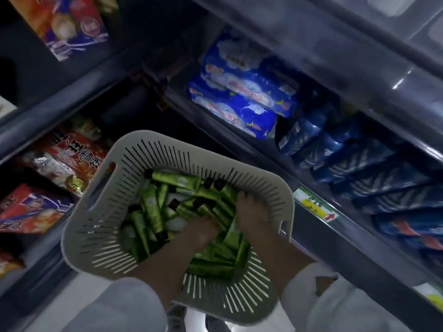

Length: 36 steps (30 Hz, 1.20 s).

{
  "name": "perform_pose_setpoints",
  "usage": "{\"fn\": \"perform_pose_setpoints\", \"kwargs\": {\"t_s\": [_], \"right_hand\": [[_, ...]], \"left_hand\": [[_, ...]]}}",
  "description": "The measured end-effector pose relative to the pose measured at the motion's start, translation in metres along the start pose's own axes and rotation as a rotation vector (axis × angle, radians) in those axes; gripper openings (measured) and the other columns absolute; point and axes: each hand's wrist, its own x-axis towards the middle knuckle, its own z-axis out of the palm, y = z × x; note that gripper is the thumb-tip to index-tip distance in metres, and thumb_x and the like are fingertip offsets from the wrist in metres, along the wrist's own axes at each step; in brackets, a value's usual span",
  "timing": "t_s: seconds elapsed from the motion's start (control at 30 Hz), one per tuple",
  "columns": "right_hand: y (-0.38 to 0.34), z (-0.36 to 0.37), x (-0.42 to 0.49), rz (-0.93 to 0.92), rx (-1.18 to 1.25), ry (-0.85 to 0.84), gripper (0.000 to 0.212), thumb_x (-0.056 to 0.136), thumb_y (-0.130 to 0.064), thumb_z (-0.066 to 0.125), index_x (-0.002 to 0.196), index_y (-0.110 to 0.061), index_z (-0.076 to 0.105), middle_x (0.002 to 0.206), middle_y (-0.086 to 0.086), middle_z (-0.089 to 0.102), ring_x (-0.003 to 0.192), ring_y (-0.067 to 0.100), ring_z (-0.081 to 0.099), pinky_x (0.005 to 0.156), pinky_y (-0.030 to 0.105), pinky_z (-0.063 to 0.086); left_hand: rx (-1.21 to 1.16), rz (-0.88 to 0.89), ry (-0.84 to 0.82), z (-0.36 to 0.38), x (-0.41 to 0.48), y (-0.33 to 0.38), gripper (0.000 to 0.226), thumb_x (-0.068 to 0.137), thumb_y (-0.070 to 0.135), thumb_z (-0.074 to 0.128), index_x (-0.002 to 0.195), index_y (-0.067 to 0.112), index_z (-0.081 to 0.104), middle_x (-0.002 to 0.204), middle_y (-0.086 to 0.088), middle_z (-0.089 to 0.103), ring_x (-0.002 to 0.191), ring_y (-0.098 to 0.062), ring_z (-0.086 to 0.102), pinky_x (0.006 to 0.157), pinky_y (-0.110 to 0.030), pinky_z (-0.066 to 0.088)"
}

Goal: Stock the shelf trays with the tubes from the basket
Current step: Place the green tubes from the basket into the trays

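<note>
Both the left hand [203, 232] and right hand [249, 212] touch tubes [153, 213] in the basket [100, 236].

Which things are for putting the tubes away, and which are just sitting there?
For the job:
green tubes
basket holding them
left hand and right hand, both down among the tubes

Just sitting there:
bright blue packs
dark blue packs beside them
red snack bags
yellow price label
</note>
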Motion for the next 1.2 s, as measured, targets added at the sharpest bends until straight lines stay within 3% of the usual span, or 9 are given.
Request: {"fn": "perform_pose_setpoints", "kwargs": {"t_s": [0.13, 0.27, 0.47, 0.6, 0.8, 0.9, 1.07, 1.2], "right_hand": [[0.001, 0.001, 0.006, 0.034, -0.030, -0.018, 0.037, 0.094, -0.004, 0.036, 0.131, -0.001, 0.040, 0.132, 0.022, 0.047, 0.119, 0.041, 0.049, 0.092, 0.049, 0.044], [-0.003, -0.007, -0.002, 0.025, 0.002, -0.010, 0.038, 0.093, -0.001, 0.037, 0.131, 0.000, 0.039, 0.127, 0.021, 0.055, 0.116, 0.039, 0.055, 0.090, 0.048, 0.047], [-0.006, -0.046, -0.036, -0.014, 0.307, 0.018, 0.032, 0.091, -0.011, 0.047, 0.121, -0.004, 0.049, 0.121, 0.018, 0.058, 0.107, 0.034, 0.059, 0.087, 0.041, 0.051], [-0.009, -0.090, -0.064, -0.012, 0.313, 0.111, 0.044, 0.093, -0.018, 0.049, 0.133, -0.003, 0.042, 0.131, 0.017, 0.044, 0.114, 0.036, 0.053, 0.092, 0.040, 0.047], [0.002, -0.158, -0.118, 0.062, 0.404, 0.470, 0.045, 0.093, -0.032, 0.053, 0.132, -0.011, 0.045, 0.128, 0.011, 0.047, 0.118, 0.033, 0.047, 0.094, 0.039, 0.041], [0.016, -0.189, -0.147, 0.030, 0.450, 0.671, 0.047, 0.093, -0.031, 0.054, 0.134, -0.011, 0.046, 0.124, 0.011, 0.050, 0.117, 0.032, 0.046, 0.097, 0.039, 0.038], [0.049, -0.234, -0.205, 0.001, 0.520, 0.962, 0.040, 0.096, -0.029, 0.052, 0.130, -0.009, 0.052, 0.118, 0.010, 0.056, 0.112, 0.028, 0.049, 0.096, 0.036, 0.037], [0.087, -0.266, -0.253, 0.032, 0.603, 1.203, 0.035, 0.095, -0.025, 0.055, 0.124, -0.005, 0.056, 0.114, 0.011, 0.060, 0.107, 0.027, 0.054, 0.091, 0.035, 0.041]], "left_hand": [[0.141, -0.056, 0.037, 0.002, -0.001, 0.008, 0.044, 0.093, 0.008, 0.045, 0.136, 0.007, 0.040, 0.143, -0.016, 0.035, 0.118, -0.036, 0.045, 0.090, -0.043, 0.042], [0.151, -0.055, 0.056, -0.013, -0.014, 0.002, 0.042, 0.097, 0.015, 0.040, 0.138, 0.007, 0.039, 0.143, -0.013, 0.041, 0.128, -0.032, 0.039, 0.102, -0.039, 0.035], [-0.051, -0.208, 0.186, -0.052, -0.084, -0.035, 0.045, 0.092, 0.023, 0.053, 0.132, 0.006, 0.041, 0.130, -0.015, 0.051, 0.117, -0.030, 0.050, 0.094, -0.034, 0.042], [-0.179, -0.189, 0.430, -0.090, -0.125, -0.051, 0.053, 0.089, 0.031, 0.056, 0.136, 0.014, 0.040, 0.132, -0.009, 0.050, 0.119, -0.027, 0.051, 0.097, -0.034, 0.044], [-0.225, -0.092, 0.632, -0.154, -0.178, -0.031, 0.057, 0.088, 0.010, 0.052, 0.142, 0.017, 0.034, 0.131, -0.009, 0.044, 0.118, -0.029, 0.048, 0.095, -0.036, 0.043], [-0.182, -0.065, 0.701, -0.181, -0.196, -0.005, 0.054, 0.089, 0.020, 0.052, 0.139, 0.021, 0.033, 0.124, -0.009, 0.047, 0.114, -0.029, 0.050, 0.091, -0.038, 0.044], [-0.160, 0.027, 1.013, -0.227, -0.221, 0.059, 0.045, 0.092, 0.048, 0.047, 0.129, 0.024, 0.042, 0.123, 0.000, 0.059, 0.111, -0.024, 0.058, 0.080, -0.036, 0.046], [-0.289, 0.229, 1.149, -0.263, -0.231, 0.121, 0.038, 0.094, 0.045, 0.043, 0.125, 0.021, 0.046, 0.114, -0.003, 0.060, 0.103, -0.027, 0.059, 0.071, -0.035, 0.043]]}}
